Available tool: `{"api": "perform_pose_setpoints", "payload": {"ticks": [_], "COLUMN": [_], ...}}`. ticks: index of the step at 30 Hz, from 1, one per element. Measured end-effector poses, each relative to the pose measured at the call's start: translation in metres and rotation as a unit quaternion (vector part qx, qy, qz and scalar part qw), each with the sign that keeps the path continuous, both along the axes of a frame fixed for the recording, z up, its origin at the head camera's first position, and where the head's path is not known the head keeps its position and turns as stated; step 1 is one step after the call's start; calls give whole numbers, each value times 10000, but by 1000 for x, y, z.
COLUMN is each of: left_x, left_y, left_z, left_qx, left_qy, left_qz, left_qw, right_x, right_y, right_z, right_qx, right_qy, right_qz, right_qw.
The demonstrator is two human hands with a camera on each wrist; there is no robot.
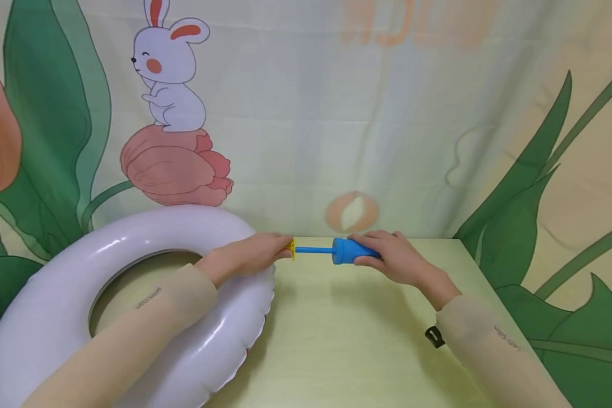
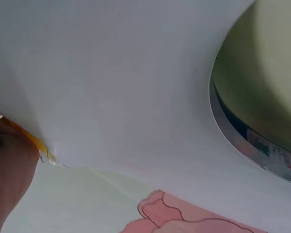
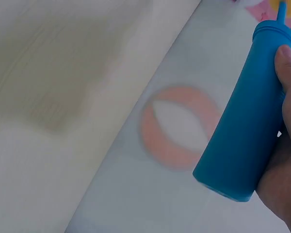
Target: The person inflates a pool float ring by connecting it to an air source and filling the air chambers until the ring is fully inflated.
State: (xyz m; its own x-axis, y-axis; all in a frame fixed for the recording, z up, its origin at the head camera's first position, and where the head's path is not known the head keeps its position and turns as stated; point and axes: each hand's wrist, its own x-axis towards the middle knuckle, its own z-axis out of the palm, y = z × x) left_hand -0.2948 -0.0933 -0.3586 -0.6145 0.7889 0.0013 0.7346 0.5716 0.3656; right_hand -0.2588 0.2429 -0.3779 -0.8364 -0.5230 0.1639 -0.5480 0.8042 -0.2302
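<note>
A blue hand air pump is held level above the table. My right hand (image 1: 400,258) wraps round its blue barrel (image 3: 245,111), the thumb lying along the side near the collar. From the barrel a thin blue rod (image 1: 313,250) runs left to a yellow end piece (image 1: 293,249), which my left hand (image 1: 257,253) pinches. Beneath my left forearm lies a white inflated swim ring (image 1: 56,306). In the left wrist view a bit of clear plastic (image 2: 49,157) shows beside the yellow piece; whether it belongs to the ring I cannot tell.
The pale green table (image 1: 336,351) meets a curtain (image 1: 285,113) printed with a rabbit and tulips behind it. A small black object (image 1: 434,336) shows by my right sleeve. The swim ring covers the table's left side.
</note>
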Motion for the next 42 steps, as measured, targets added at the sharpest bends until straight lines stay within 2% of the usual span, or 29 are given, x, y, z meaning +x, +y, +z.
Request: {"api": "perform_pose_setpoints", "payload": {"ticks": [6,12,18,22,27,32,37,42], "left_x": [0,-3,-2,-2,-1,-5,-5,-2], "left_y": [20,21,6,-6,-20,-24,-19,-5], "left_z": [2,-9,-14,-16,-15,-13,-14,-9], "left_qx": [-148,-215,-38,105,227,304,319,238], "left_qy": [94,380,341,416,344,384,333,206], "left_qz": [-13,-19,-162,-226,-232,-330,-318,-183], "left_qw": [9998,9990,9993,9988,9989,9983,9984,9993], "right_x": [-2,-3,1,4,5,9,10,9], "right_y": [-38,-51,-37,-17,12,36,36,12], "right_z": [3,1,2,1,1,4,5,4], "right_qx": [43,288,337,280,102,38,239,331], "right_qy": [213,193,26,-78,-177,-198,92,339], "right_qz": [175,209,122,-1,-64,-114,-77,86], "right_qw": [9996,9992,9994,9996,9998,9997,9996,9988]}}
